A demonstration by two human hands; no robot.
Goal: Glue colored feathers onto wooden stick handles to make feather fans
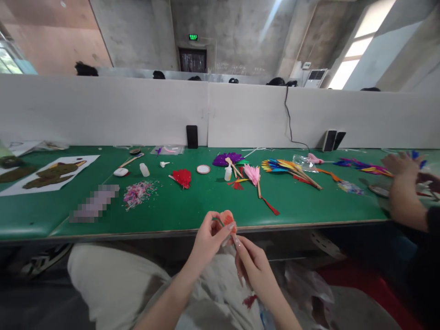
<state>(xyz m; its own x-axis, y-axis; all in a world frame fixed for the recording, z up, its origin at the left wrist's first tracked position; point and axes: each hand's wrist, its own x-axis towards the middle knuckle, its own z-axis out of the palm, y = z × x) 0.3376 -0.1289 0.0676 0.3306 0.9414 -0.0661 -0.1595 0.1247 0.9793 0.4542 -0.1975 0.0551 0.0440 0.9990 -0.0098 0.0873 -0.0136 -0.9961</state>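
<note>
Just in front of the table edge, I hold a small orange-pink fan-shaped piece [227, 217] over my lap. My left hand [210, 233] is closed on its left side, with the thumb across its front. Lower down, my right hand [252, 263] pinches the bottom end of the same piece between thumb and fingertips. Those fingers cover whatever handle it has. A dark red tassel [250, 301] hangs below my right hand; I cannot tell whether it joins the piece. Beyond my hands, a pink feather fan [252, 174] with a wooden handle lies on the green table [192, 206].
Left of centre lie a red feather fan [182, 178], confetti-like bits [137, 195] and a white bottle [144, 170]. Purple [223, 159] and multicoloured feathers [278, 166] lie further back. A glue bottle [228, 172] stands among them. At right, another person's hand [402, 165] handles feathers. A white partition [137, 110] borders the table.
</note>
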